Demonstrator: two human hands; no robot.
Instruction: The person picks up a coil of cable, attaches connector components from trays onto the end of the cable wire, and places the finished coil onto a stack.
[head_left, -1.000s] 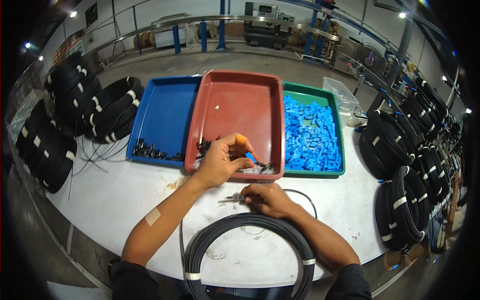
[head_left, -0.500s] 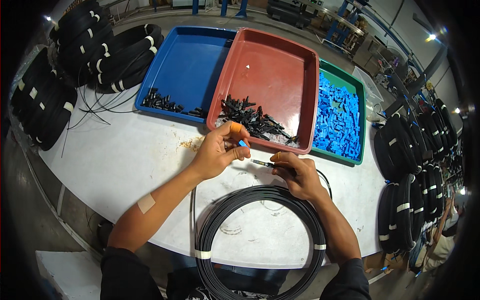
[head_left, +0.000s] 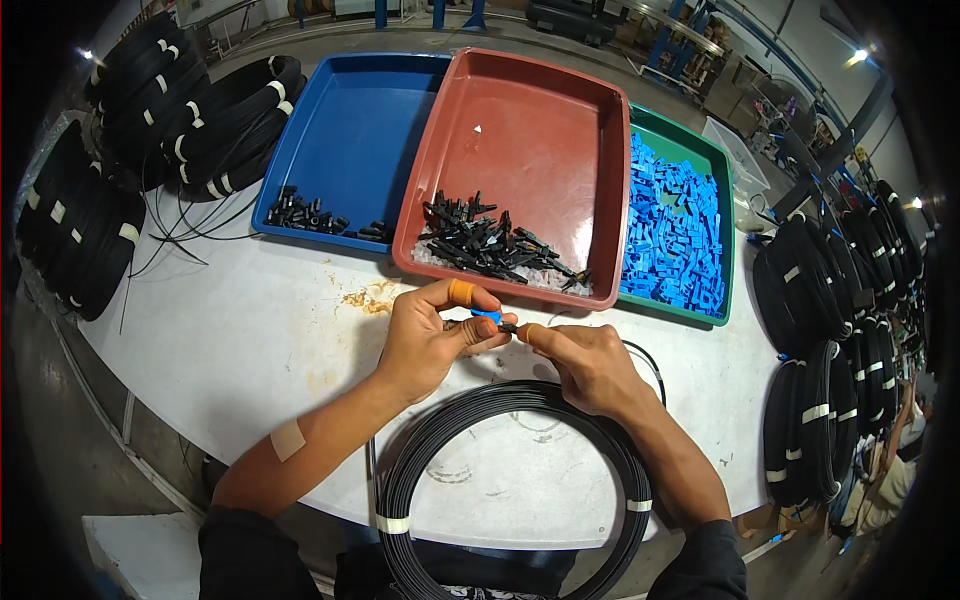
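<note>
Pinched between the thumb and fingers of my left hand [head_left: 425, 340] is a small blue connector housing [head_left: 487, 315]. My right hand [head_left: 595, 368] grips the black connector [head_left: 508, 328] at the end of a cable, its tip meeting the blue housing. The fingers hide how far one sits inside the other. From my right hand the cable loops back to a black cable coil [head_left: 408, 460], which is bound with white tape and overhangs the table's near edge below my hands. Orange bands circle a finger on each hand.
Beyond my hands stand a blue tray [head_left: 370, 100] with short black sleeves, a red tray [head_left: 530, 120] with black connector parts [head_left: 480, 245], and a green tray [head_left: 662, 132] full of blue housings [head_left: 672, 235]. Taped black coils are stacked left [head_left: 75, 230] and right [head_left: 800, 280].
My hands have come together: the black connector, apart from the blue housing before, now touches it. The view has shifted slightly.
</note>
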